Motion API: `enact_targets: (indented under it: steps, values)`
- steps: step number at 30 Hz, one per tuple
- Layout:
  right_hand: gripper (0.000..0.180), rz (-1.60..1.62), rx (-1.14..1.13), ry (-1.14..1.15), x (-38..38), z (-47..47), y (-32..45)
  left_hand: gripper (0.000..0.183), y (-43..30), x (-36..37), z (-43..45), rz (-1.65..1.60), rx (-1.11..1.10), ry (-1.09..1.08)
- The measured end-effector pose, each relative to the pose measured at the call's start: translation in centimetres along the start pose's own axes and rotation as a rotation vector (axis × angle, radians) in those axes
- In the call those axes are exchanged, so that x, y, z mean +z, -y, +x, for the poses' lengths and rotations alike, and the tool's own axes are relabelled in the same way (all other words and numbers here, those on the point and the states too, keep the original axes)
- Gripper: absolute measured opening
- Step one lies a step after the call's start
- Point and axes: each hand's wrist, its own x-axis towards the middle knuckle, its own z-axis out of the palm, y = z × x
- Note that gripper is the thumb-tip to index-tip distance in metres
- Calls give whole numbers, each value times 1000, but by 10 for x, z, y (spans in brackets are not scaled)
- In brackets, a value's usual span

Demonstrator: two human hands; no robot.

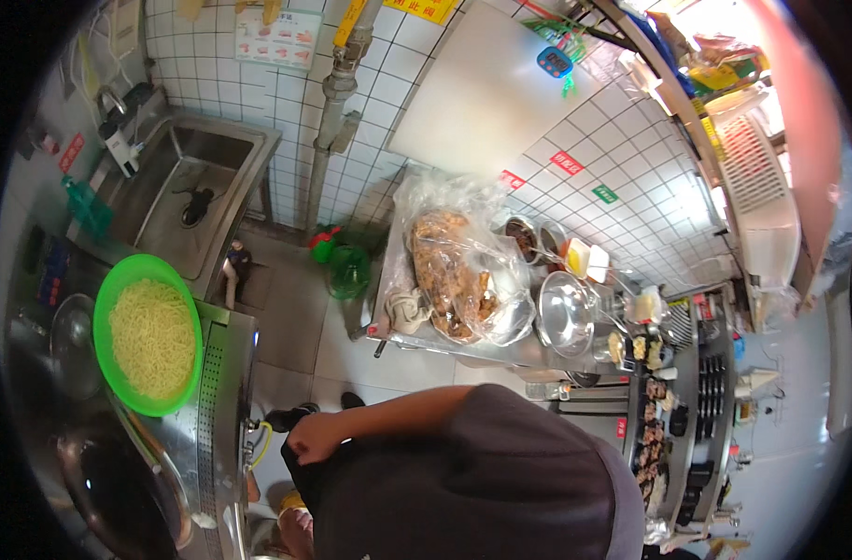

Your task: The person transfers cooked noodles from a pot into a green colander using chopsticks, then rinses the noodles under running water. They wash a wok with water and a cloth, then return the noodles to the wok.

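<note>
My right hand (pixel 314 437) hangs beside my dark shirt (pixel 482 483) with its fingers curled; the inside of the fist is hidden. My left hand is out of view. Left of the fist stands a steel counter edge with a perforated strip (pixel 212 378) and a yellow hose (pixel 265 444) at its front. On that counter sits a bright green basin (pixel 103 350) of pale yellow noodles (pixel 153 339). Beyond the fist, a steel table (pixel 433 341) bears a large clear plastic bag of brown food (pixel 443 259) and a crumpled cloth (pixel 406 311).
A steel sink (pixel 195 175) with a tap is at upper left. A dark wok (pixel 110 483) lies at lower left. Steel bowl (pixel 566 315) and seasoning containers (pixel 520 238) line the right table. Green bottle (pixel 349 271) stands on the floor. White board (pixel 482 91) leans against the tiles.
</note>
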Motion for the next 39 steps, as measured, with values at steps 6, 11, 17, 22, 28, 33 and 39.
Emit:
enact_targets:
  steps: [6,11,17,22,28,33,39]
  values:
    - [44,161,432,51,76,-124,-158,21,-46,47,50,-519,-791,425]
    - [60,33,704,-77,79,-208,-198,19,-39,40,58,-614,-980,335]
    - [58,-78,760,-974,4,-232,-193,25,-37,22,56,-715,-1071,118]
    - [54,-538,289,-1013,-34,-197,-221,20,-40,-5,34,-812,-771,80]
    - [27,-536,531,-841,-24,-178,-228,28,-118,-18,-17,-561,-1025,-314]
    - [21,-359,77,-711,-4,-141,-141,23,-137,-29,-45,-394,-1008,-525]
    - [16,135,-125,-445,35,-15,62,39,-139,-114,1,-710,-546,-623]
